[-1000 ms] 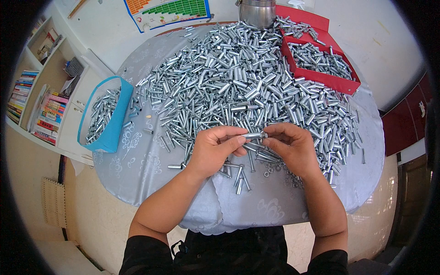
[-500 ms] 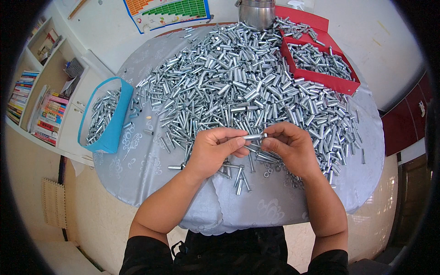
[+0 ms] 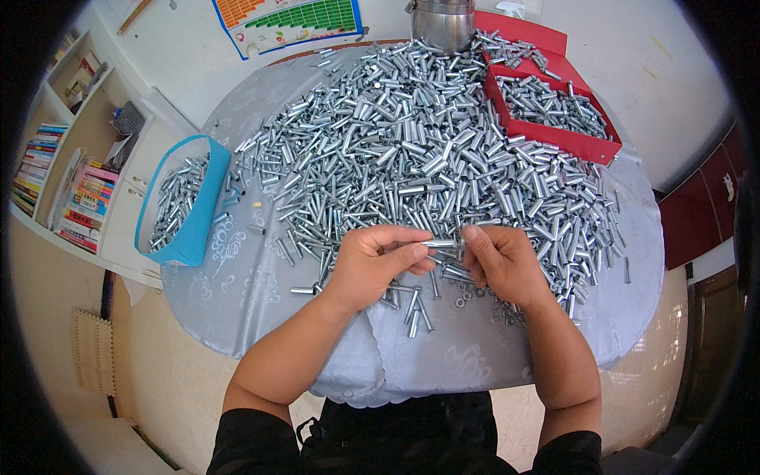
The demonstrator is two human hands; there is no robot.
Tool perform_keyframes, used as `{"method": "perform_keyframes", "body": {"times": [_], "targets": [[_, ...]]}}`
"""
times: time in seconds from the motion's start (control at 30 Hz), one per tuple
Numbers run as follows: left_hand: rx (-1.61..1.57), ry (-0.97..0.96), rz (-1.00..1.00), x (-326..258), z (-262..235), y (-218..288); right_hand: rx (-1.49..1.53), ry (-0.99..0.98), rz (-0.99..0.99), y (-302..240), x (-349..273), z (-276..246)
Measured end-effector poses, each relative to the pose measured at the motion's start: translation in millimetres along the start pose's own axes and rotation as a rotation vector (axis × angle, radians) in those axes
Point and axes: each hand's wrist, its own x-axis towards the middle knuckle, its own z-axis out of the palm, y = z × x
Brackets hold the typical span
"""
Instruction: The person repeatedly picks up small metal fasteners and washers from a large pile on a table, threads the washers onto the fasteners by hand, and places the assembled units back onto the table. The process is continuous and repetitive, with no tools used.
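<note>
Between thumb and fingers of my left hand (image 3: 366, 265) is a shiny expansion bolt (image 3: 441, 245), held level, its metal sleeve pointing right. My right hand (image 3: 500, 260) is closed at the bolt's right end, thumb and bent fingers pinched around the small hardware there; what exactly sits under those fingertips is partly hidden. Just beyond both hands spreads a large heap of metal sleeves and bolts (image 3: 404, 150). A few loose bolts (image 3: 415, 309) lie near my left wrist. Small nuts (image 3: 463, 299) lie on the cloth under my right hand.
A blue open box (image 3: 194, 237) of metal parts stands at the left. At the back right is a red box (image 3: 558, 142) filled with more, beside a steel pot (image 3: 443, 28). A grey patterned cloth (image 3: 261, 317) covers the round table. Bookshelves (image 3: 119, 182) line the left.
My right hand has shifted slightly right and down, and its fingers have rolled, with the thumb now higher at the bolt's end. My left hand still holds the bolt, slightly lower.
</note>
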Motion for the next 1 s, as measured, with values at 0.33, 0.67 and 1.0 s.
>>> {"method": "perform_keyframes", "body": {"times": [0.33, 0.67, 1.0], "targets": [[0.010, 0.021, 0.009, 1, -2, -1, -0.056, 0.052, -0.154, 6, 0, 2], [-0.011, 0.018, 0.011, 1, -3, -1, -0.059, 0.004, -0.129, 6, 1, 1], [-0.016, 0.014, 0.011, 1, -2, 0, -0.008, 0.028, -0.174, 8, 2, 1]]}}
